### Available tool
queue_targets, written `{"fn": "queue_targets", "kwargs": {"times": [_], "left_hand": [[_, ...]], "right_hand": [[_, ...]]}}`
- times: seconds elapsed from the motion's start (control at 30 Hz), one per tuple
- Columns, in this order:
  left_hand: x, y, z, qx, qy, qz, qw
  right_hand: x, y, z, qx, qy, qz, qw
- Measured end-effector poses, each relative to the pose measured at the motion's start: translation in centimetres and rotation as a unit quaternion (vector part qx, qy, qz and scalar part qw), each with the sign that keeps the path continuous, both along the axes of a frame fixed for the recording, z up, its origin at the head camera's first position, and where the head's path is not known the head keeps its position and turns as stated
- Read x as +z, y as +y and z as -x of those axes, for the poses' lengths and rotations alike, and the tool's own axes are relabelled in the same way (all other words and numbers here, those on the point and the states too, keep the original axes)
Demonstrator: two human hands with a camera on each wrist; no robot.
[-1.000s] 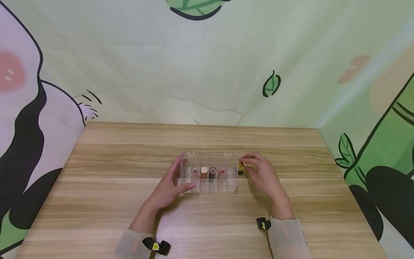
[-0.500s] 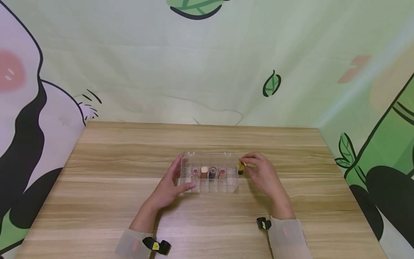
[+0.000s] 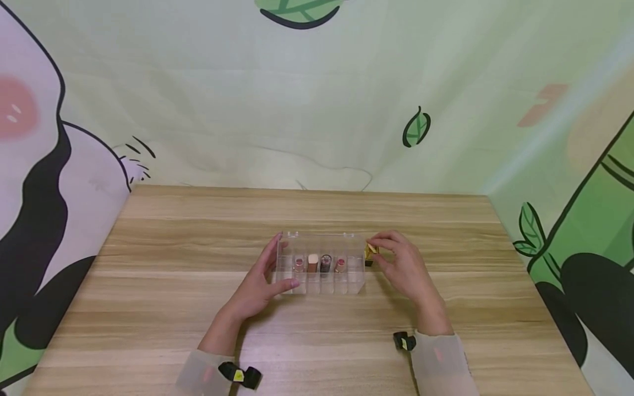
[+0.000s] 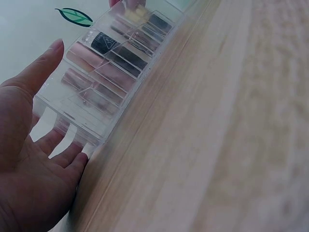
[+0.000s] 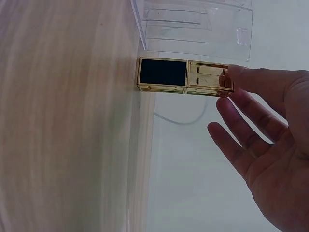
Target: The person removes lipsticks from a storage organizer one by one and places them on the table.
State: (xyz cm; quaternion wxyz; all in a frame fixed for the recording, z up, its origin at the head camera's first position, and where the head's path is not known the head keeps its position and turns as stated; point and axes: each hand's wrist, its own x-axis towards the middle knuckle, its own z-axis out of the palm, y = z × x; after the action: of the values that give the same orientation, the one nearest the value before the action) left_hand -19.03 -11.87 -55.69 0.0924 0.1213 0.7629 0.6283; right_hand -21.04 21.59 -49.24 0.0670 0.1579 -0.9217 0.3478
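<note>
A clear plastic lipstick organizer stands mid-table, divided into narrow slots. My left hand grips its left end, thumb on the front and fingers round the side and back. Standing in the slots are a pinkish lipstick, a brown tube with a pale top, a dark tube and another pinkish lipstick. Right beside the organizer's right wall, a gold-and-black lipstick tube stands upright on the table. Thumb and forefinger of my right hand pinch its gold top; the other fingers spread away from it.
The wood-grain table ends at the back against a pale green cloth backdrop with printed leaves and cartoon figures. Black wrist devices sit on both cuffs, one at the left wrist and one at the right wrist.
</note>
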Motion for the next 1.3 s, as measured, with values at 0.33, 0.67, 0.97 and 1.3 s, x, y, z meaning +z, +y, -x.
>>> {"fn": "queue_targets", "kwargs": {"times": [0.33,0.67,0.97,1.3], "left_hand": [[0.0,0.0,0.0,0.002,-0.006,0.004,1.0000],[-0.1,-0.2,0.1,0.001,-0.003,0.007,1.0000],[-0.2,-0.1,0.1,0.002,-0.004,0.011,0.9999],[0.1,0.0,0.0,0.001,-0.003,0.009,1.0000]], "right_hand": [[0.4,-0.1,-0.1,-0.007,0.008,0.001,0.9999],[0.8,-0.4,-0.3,-0.001,0.039,0.005,0.9992],[1.2,-0.5,-0.7,0.006,0.049,0.011,0.9987],[1.6,-1.2,-1.2,0.015,0.051,0.004,0.9986]]}}
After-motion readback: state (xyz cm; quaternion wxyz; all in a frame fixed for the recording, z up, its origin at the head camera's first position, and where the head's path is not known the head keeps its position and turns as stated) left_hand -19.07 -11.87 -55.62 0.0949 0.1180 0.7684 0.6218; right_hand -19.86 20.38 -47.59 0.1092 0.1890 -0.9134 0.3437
